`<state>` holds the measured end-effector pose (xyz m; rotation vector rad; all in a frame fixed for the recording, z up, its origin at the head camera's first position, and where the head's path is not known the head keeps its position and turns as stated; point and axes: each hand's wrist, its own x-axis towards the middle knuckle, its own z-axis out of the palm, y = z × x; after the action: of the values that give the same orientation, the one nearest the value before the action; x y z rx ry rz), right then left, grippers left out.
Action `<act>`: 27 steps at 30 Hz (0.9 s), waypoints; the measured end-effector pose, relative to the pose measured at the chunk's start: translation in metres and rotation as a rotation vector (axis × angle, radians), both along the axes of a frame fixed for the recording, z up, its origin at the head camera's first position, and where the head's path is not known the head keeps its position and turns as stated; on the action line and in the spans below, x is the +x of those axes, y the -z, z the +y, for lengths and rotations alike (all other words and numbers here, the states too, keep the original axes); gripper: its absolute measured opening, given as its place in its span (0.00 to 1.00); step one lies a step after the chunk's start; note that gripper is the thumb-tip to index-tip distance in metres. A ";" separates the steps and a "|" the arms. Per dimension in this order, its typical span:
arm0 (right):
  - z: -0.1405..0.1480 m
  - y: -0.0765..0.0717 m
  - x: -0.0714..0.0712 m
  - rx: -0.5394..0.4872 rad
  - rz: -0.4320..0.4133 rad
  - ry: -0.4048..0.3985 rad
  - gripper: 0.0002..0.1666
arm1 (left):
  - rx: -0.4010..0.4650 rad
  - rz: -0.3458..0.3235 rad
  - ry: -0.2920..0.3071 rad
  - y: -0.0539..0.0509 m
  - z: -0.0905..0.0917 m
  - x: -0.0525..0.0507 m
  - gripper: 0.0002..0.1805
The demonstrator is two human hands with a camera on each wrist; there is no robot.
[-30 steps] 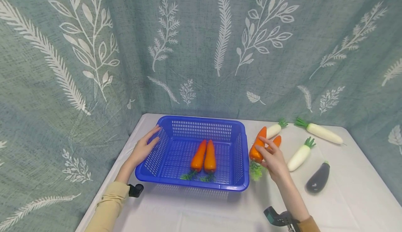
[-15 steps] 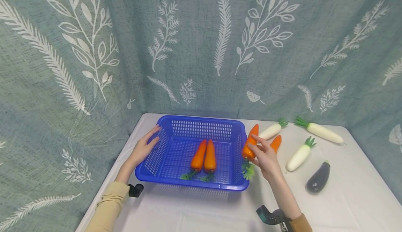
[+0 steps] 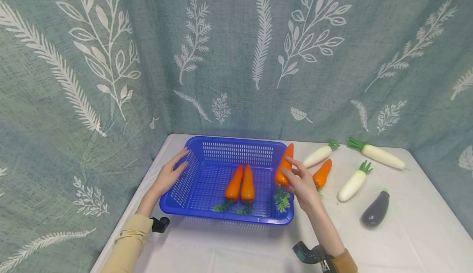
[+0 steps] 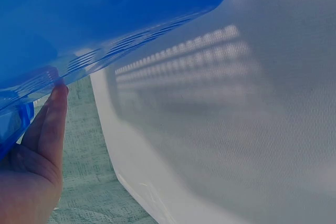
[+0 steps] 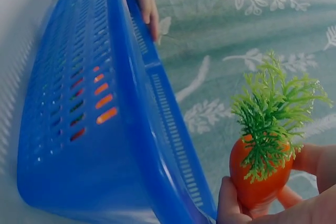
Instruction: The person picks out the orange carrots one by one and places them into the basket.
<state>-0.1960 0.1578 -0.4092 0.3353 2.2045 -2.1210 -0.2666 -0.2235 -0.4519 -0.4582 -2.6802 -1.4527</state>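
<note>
My right hand [image 3: 302, 182] grips a carrot [image 3: 284, 166] over the right side of the blue basket [image 3: 199, 214]. The carrot's tip points away and its green leaves hang toward me. In the right wrist view, fingers and thumb hold the orange body [image 5: 257, 182] below feathery leaves [image 5: 273, 114], beside the basket's rim. My left hand [image 3: 169, 177] rests at the basket's left rim with its fingers fairly straight. The left wrist view shows that hand [image 4: 42, 150] against the basket's side [image 4: 105, 19], fingertips partly behind it. Two carrots [image 3: 233, 186] lie side by side in the basket.
Right of the basket, another carrot [image 3: 322, 173] lies on the white table [image 3: 229, 252], partly behind my right hand. White radishes [image 3: 351, 186] with green tops lie around it. A dark eggplant [image 3: 375, 210] is nearer the front right. A patterned green curtain [image 3: 236, 59] hangs behind.
My right hand has moved left with the carrot, from beside the basket to over its right rim. The carrot on the table shows more fully. My left hand has stayed in place.
</note>
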 end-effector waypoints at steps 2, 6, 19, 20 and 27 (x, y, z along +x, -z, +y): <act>-0.003 0.001 0.000 -0.006 0.008 -0.030 0.29 | 0.001 -0.006 -0.003 0.000 0.000 0.000 0.25; -0.010 0.002 -0.001 -0.021 0.033 -0.081 0.29 | 0.005 -0.013 -0.002 0.000 0.001 -0.001 0.25; -0.029 0.012 -0.006 -0.061 0.056 -0.093 0.28 | 0.012 -0.023 0.006 0.001 -0.001 0.000 0.25; -0.030 0.013 -0.006 -0.060 0.057 -0.090 0.28 | 0.012 -0.024 0.007 0.000 -0.001 0.000 0.25; -0.042 0.021 -0.012 -0.099 0.043 -0.067 0.27 | 0.015 -0.029 0.007 0.000 -0.001 0.000 0.25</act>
<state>-0.2082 0.1161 -0.4303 0.2085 2.0918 -2.2125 -0.2662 -0.2247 -0.4523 -0.4496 -2.6910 -1.4918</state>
